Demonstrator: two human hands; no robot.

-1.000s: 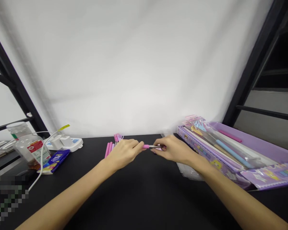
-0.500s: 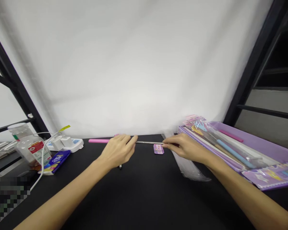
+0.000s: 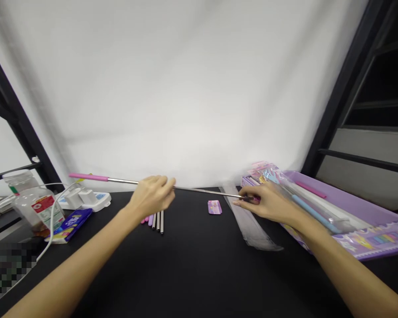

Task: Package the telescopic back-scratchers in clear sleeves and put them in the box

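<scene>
A thin telescoping metal rod [image 3: 202, 191] with a pink handle [image 3: 89, 177] stretches across the view above the black table [image 3: 185, 274]. My left hand [image 3: 153, 194] is closed around its middle, with the handle sticking out to the left. At the other end, my right hand [image 3: 268, 202] pinches the dark tip, which is partly covered by the fingers. Several similar slim rods [image 3: 158, 223] with pink and purple handles lie below my left hand, partly hidden by it. Between the hands, a small pink card [image 3: 214, 207] rests on the table.
A flat clear plastic sleeve [image 3: 255, 232] lies left of a purple box [image 3: 348, 194] holding packaged sticks. On the left are a power strip [image 3: 101, 201], a blue packet [image 3: 73, 223], a clear plastic jar [image 3: 36, 203] and a white cable [image 3: 52, 221]. A white wall stands behind.
The rod has grown longer, its handle shifting left and upward. My hands have moved farther apart, the right one going rightward. More of the rods under my left hand now show.
</scene>
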